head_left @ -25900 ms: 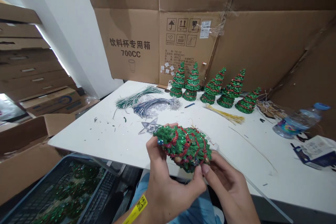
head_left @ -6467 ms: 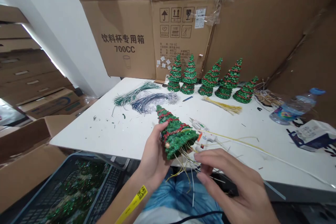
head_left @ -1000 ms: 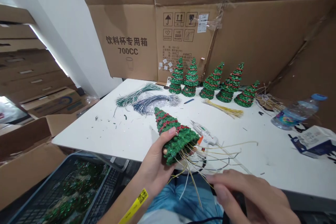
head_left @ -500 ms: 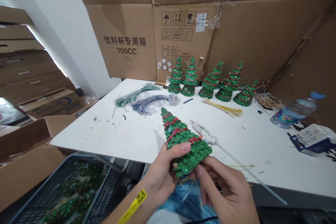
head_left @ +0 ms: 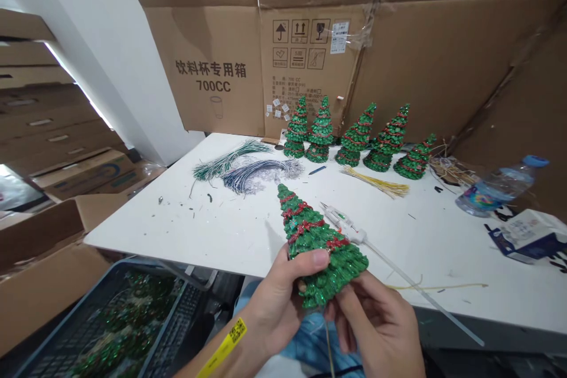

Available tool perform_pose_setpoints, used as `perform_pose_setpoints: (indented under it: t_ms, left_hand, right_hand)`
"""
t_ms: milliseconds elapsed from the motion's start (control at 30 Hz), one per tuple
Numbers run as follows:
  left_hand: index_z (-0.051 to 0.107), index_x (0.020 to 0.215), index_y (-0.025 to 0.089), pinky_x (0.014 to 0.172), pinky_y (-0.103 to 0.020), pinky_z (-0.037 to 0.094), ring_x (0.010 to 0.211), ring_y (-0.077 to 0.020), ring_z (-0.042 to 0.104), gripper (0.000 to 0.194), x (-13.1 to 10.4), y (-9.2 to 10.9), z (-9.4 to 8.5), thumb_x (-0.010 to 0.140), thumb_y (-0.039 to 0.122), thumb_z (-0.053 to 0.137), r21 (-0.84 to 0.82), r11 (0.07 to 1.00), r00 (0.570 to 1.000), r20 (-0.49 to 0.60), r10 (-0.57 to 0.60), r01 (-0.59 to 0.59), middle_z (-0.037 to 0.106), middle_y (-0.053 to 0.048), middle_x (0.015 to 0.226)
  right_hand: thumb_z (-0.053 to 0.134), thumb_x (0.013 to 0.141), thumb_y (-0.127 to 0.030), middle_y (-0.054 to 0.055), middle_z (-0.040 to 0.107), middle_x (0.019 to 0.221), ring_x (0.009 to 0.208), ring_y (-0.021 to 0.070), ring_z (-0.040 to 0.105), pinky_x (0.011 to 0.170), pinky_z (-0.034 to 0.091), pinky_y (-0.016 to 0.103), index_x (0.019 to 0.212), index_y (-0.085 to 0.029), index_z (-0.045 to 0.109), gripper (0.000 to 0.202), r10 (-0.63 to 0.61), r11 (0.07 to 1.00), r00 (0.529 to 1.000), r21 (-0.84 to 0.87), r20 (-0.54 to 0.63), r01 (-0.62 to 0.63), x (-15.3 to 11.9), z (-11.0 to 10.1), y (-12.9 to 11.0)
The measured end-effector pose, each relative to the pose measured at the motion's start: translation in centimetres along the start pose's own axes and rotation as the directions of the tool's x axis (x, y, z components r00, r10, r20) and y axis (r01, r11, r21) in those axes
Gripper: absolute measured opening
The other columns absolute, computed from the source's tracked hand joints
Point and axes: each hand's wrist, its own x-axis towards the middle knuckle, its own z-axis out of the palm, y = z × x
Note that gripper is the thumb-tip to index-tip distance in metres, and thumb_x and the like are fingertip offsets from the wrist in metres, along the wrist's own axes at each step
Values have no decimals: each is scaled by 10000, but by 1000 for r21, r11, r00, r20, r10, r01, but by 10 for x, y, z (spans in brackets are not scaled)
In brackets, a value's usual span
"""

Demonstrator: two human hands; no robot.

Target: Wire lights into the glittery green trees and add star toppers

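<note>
My left hand grips a small green glittery Christmas tree with red garlands, its thumb pressed on the lower branches. The tree tilts, its tip pointing up and left, above the table's front edge. Curled at the underside of its base are the fingers of my right hand; what they pinch is hidden. One thin wire hangs below the tree between my hands. A yellow wire sticks out over the table beyond my right hand. Just behind the tree lies a white glue gun with a long glue stick.
Several finished-looking trees stand at the back. Green wires, blue wires and yellow wires lie in bundles. At right are a water bottle and a carton. A blue crate holds more trees below left.
The tree and both hands have shifted slightly right and down. The yellow wire at right now reaches farther across the table. Fewer wire ends show below the tree.
</note>
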Motion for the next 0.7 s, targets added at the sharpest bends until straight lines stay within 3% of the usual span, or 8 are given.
perform_pose_setpoints:
  t_ms: [100, 267, 500, 700]
  left_hand:
    - [777, 1023, 141, 444, -244, 478, 526, -150, 626, 492, 0, -1, 0, 690, 413, 1016, 14, 1000, 1000, 11, -4, 4, 772, -66, 793]
    - [767, 999, 151, 361, -219, 475, 471, -139, 611, 603, 0, -1, -1, 576, 465, 1058, 36, 999, 999, 25, -40, 39, 743, -51, 785]
    - [788, 1000, 151, 388, -221, 511, 531, -153, 636, 574, -2, 1, 1, 571, 435, 1043, 87, 996, 999, 11, -31, 30, 771, -80, 827]
    - [814, 1028, 134, 737, -247, 642, 815, -198, 753, 600, -4, 3, 3, 533, 374, 1056, 93, 995, 999, -39, 23, -20, 824, -118, 937]
  right_hand:
    - [793, 915, -728, 27, 678, 597, 378, 105, 517, 410, 418, 229, 730, -189, 731, 573, 25, 999, 1000, -26, 6, -25, -1, -2, 2]
    - [836, 847, -779, 35, 691, 562, 362, 127, 531, 376, 442, 238, 742, -201, 697, 603, 117, 993, 990, 14, 81, -119, -2, -3, 4]
    - [851, 791, -831, 9, 660, 540, 374, 131, 533, 382, 456, 244, 732, -218, 649, 649, 135, 990, 990, 24, 52, -136, -2, -3, 6]
    - [904, 703, -851, -43, 564, 516, 390, 110, 465, 378, 402, 235, 677, -229, 592, 697, 143, 989, 987, 43, -74, -140, -5, 0, 7]
